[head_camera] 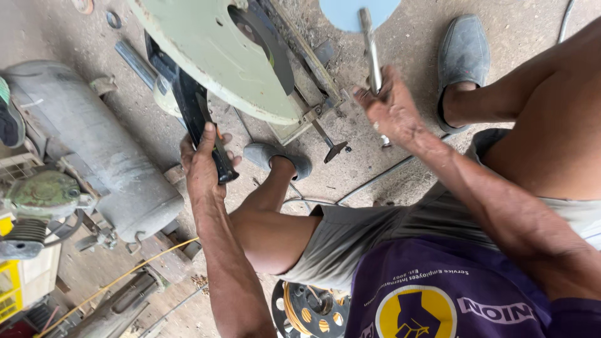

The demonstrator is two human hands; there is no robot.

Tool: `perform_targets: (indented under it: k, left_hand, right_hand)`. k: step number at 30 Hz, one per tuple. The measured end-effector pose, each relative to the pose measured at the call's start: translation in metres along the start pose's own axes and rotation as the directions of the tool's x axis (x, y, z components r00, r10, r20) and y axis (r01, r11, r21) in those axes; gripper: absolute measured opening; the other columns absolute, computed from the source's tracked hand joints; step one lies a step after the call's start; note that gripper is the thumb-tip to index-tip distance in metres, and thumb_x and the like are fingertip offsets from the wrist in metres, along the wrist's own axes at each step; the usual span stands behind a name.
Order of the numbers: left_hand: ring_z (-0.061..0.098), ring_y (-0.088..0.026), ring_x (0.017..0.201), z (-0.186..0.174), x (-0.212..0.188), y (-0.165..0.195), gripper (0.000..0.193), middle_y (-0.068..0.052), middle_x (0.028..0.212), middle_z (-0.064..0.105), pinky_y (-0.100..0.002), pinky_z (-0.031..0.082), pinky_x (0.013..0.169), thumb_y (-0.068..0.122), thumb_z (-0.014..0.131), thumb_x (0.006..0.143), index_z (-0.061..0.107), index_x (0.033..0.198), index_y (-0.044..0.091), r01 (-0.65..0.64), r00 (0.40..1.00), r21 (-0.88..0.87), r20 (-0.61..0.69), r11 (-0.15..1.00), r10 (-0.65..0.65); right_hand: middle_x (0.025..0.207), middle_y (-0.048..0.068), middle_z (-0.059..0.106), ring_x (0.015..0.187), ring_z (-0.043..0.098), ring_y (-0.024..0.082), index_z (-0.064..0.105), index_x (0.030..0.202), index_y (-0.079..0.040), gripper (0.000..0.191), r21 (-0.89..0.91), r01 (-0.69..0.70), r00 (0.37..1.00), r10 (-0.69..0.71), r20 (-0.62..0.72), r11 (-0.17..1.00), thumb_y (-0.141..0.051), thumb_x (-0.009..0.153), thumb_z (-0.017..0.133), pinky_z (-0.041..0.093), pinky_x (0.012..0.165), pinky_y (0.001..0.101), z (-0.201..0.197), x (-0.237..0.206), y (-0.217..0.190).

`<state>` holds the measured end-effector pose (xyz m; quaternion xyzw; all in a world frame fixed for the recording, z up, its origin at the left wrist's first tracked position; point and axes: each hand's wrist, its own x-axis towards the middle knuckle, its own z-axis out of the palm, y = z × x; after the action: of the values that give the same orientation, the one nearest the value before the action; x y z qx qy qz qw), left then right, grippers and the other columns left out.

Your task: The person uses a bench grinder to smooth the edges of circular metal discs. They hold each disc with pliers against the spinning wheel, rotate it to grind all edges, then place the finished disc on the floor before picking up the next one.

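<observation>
Your left hand has its fingers wrapped round the chop saw's black handle while your right hand grips a metal rod upright.

left hand gripping saw handle, right hand holding rod

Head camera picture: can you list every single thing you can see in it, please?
Saw guard: one, pale green, top middle.
Black handle: one, black, under the guard, in the left hand's grip.
Metal rod: one, grey, upright, top right of middle, in the right hand's grip.
Tank: one, grey, lying at left.
Small motor: one, green, far left.
Spoked wheel: one, dark with yellow, bottom middle.
Floor: one, dusty grey concrete.
Shoes: two, grey, one top right, one middle.
Shirt: one, purple, bottom right.
Left hand: one, on the black handle.
Right hand: one, around the metal rod.
</observation>
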<state>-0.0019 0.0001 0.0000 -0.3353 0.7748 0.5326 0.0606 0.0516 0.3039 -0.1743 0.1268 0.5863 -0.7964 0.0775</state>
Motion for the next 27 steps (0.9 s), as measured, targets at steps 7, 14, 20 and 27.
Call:
perform_targets:
  k: [7, 14, 20, 27]
  left_hand:
    - [0.069, -0.016, 0.052, 0.026, -0.002, 0.029, 0.053, -0.010, 0.098, 0.074, -0.025, 0.058, 0.042, 0.028, 0.076, 0.087, 0.052, 0.130, 0.007, -0.013, 1.000, 0.337, 0.002, 0.942, 0.013]
    - [0.059, -0.013, 0.046, 0.030, 0.023, 0.023, 0.046, -0.017, 0.094, 0.075, -0.024, 0.047, 0.038, 0.023, 0.077, 0.091, 0.055, 0.127, 0.004, 0.040, 0.999, 0.237, 0.024, 0.971, -0.047]
    - [0.058, -0.012, 0.044, 0.035, 0.034, 0.029, 0.048, -0.014, 0.093, 0.076, -0.023, 0.046, 0.037, 0.025, 0.074, 0.089, 0.054, 0.129, 0.009, 0.071, 0.997, 0.274, -0.003, 0.959, -0.073]
    - [0.058, -0.011, 0.047, 0.040, 0.027, 0.025, 0.047, -0.016, 0.095, 0.075, -0.022, 0.046, 0.038, 0.025, 0.073, 0.091, 0.054, 0.129, 0.005, 0.045, 0.999, 0.296, -0.004, 0.954, -0.045]
  right_hand:
    - [0.074, 0.017, 0.063, 0.050, 0.054, 0.022, 0.048, 0.121, -0.001, 0.035, -0.308, -0.398, 0.917, 0.383, -0.113, 0.864, -0.017, 0.096, 0.068, 0.048, 0.039, 0.0320, 0.024, 0.041, 0.049]
    - [0.079, 0.014, 0.068, 0.044, 0.063, 0.018, 0.048, 0.122, 0.002, 0.033, -0.398, -0.093, 0.994, 0.105, 0.008, 0.913, -0.002, 0.091, 0.061, 0.053, 0.035, 0.0321, 0.043, 0.121, 0.117]
    - [0.066, 0.014, 0.067, 0.045, 0.064, 0.021, 0.047, 0.123, 0.005, 0.037, -0.479, 0.004, 0.996, 0.038, 0.079, 0.878, -0.005, 0.092, 0.065, 0.052, 0.038, 0.0335, 0.053, 0.164, 0.130]
    - [0.067, 0.017, 0.068, 0.047, 0.064, 0.027, 0.057, 0.119, 0.005, 0.031, -0.613, 0.038, 0.988, 0.063, 0.143, 0.789, -0.003, 0.090, 0.064, 0.053, 0.041, 0.0367, 0.057, 0.180, 0.126]
